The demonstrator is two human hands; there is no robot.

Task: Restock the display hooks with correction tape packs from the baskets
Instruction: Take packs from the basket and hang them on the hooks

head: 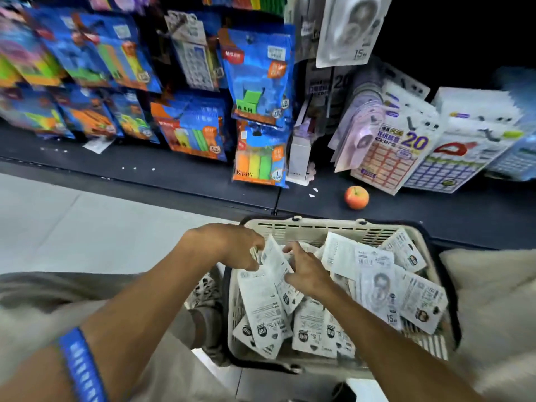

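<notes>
Right, both hands are working over the beige basket (301, 229) on the floor. Left hand (232, 245) & right hand (304, 271) are each pinching the same white correction tape pack (275, 264), fingers curled on it, w/ more packs (374, 285) lying loose underneath. An apple (356, 197) is sitting on the dark shelf base (174, 175) nearby.

Under my grip the correction tape packs (262, 297) look like matt white printed card. The basket (307, 229) around them is smooth beige slotted plastic. Beyond my grip, the blue packets (256, 76) shine glossy, above a matt dark shelf (174, 175).
</notes>
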